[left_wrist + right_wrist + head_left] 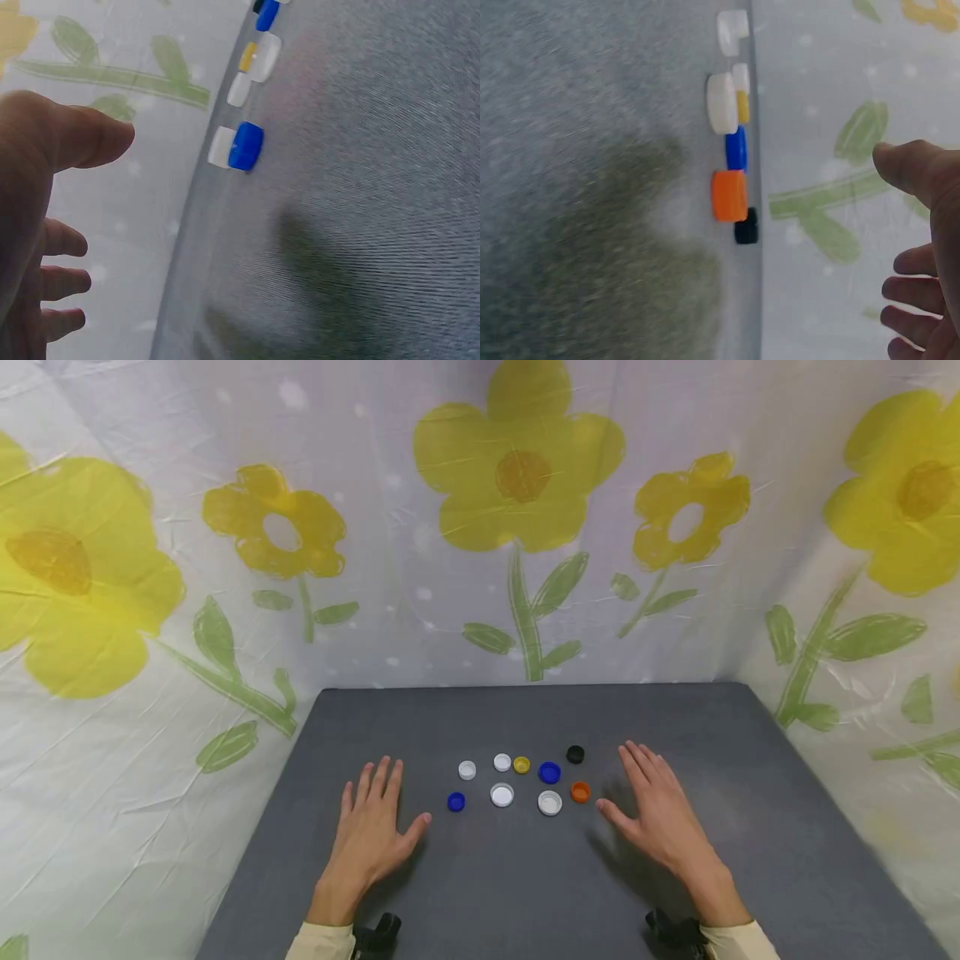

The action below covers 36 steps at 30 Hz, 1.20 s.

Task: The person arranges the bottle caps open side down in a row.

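Note:
Several bottle caps lie scattered on the dark grey table between the hands. My left hand [372, 831] hovers with fingers spread, nearest to a small blue cap [456, 802] and a white cap [467, 770]. On the other side, my right hand [660, 810] is held above the table, thumb apart from straight fingers, closest to an orange cap [580, 792] and a black cap [575, 754]. Among them lie a larger blue cap [550, 772], a yellow cap [521, 765] and more white caps [502, 794]. Neither hand touches anything.
The grey table [495, 893] reaches back to a pale curtain [397, 643] printed with yellow flowers, which also hangs along both sides. Dark wrist camera mounts [378, 933] sit below each hand, by the light sleeves [321, 942].

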Each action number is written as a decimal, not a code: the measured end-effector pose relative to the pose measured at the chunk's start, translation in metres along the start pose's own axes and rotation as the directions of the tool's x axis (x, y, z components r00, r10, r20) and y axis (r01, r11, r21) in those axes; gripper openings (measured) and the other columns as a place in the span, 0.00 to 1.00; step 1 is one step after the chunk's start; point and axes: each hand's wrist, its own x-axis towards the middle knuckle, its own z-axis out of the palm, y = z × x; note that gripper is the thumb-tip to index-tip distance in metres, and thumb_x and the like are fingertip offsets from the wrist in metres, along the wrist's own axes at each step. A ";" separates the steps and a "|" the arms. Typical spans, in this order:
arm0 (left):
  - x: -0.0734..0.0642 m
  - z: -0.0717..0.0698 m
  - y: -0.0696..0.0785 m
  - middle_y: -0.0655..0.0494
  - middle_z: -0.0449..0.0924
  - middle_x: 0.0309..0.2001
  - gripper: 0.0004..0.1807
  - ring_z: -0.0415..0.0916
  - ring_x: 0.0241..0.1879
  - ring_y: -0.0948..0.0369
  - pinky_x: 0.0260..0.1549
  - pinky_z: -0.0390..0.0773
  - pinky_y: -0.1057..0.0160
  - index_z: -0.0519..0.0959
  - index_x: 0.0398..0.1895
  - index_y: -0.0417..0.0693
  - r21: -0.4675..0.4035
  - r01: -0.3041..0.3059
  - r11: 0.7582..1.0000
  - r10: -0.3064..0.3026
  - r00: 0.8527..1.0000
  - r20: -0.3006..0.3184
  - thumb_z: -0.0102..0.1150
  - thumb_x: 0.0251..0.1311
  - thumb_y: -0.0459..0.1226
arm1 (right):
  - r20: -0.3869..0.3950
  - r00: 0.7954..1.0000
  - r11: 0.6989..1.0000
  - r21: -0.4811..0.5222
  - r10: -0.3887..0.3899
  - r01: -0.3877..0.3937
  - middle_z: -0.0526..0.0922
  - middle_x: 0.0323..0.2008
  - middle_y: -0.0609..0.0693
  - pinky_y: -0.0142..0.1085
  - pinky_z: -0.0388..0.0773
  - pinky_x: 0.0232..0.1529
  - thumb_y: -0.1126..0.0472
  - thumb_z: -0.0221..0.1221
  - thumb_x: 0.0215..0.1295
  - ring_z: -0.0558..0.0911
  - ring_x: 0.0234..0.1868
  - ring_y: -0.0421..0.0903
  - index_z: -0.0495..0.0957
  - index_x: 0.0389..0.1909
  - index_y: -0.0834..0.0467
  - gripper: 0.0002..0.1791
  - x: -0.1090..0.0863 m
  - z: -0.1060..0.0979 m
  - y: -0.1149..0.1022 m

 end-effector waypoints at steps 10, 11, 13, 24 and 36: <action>0.008 -0.017 0.005 0.39 0.58 0.76 0.55 0.53 0.76 0.41 0.72 0.54 0.40 0.57 0.77 0.38 -0.005 -0.093 0.996 0.092 0.991 -0.096 0.64 0.55 0.62 | -0.034 0.995 0.994 0.037 -0.099 0.100 0.70 0.71 0.59 0.60 0.66 0.66 0.42 0.72 0.55 0.68 0.71 0.61 0.67 0.71 0.61 0.47 0.022 -0.014 -0.024; 0.009 -0.018 0.005 0.39 0.59 0.76 0.56 0.54 0.76 0.41 0.72 0.54 0.41 0.57 0.77 0.37 -0.011 -0.099 0.995 0.097 0.990 -0.101 0.65 0.54 0.62 | -0.026 0.994 0.993 0.043 -0.105 0.106 0.70 0.71 0.59 0.59 0.66 0.66 0.42 0.71 0.56 0.68 0.71 0.60 0.68 0.71 0.61 0.47 0.024 -0.015 -0.026; 0.009 -0.021 0.006 0.38 0.59 0.75 0.56 0.55 0.76 0.42 0.72 0.55 0.42 0.58 0.76 0.36 -0.022 -0.102 0.995 0.099 0.990 -0.104 0.66 0.54 0.62 | -0.012 0.993 0.991 0.050 -0.120 0.120 0.70 0.71 0.58 0.59 0.67 0.66 0.41 0.71 0.56 0.68 0.71 0.60 0.68 0.71 0.60 0.47 0.029 -0.016 -0.032; 0.014 -0.029 0.007 0.38 0.62 0.74 0.57 0.58 0.74 0.43 0.70 0.61 0.43 0.59 0.75 0.34 -0.040 -0.124 0.992 0.119 0.988 -0.100 0.70 0.51 0.61 | -0.016 0.977 0.973 0.089 -0.212 0.213 0.74 0.68 0.57 0.56 0.71 0.65 0.42 0.72 0.55 0.72 0.69 0.57 0.72 0.68 0.60 0.43 0.051 -0.010 -0.059; 0.017 -0.024 0.009 0.37 0.67 0.71 0.54 0.65 0.71 0.42 0.64 0.69 0.42 0.65 0.72 0.36 -0.093 -0.110 0.990 0.101 0.990 -0.094 0.74 0.48 0.58 | 0.004 0.965 0.958 0.120 -0.263 0.261 0.79 0.63 0.55 0.52 0.73 0.63 0.47 0.74 0.53 0.77 0.65 0.56 0.77 0.64 0.59 0.39 0.069 0.014 -0.082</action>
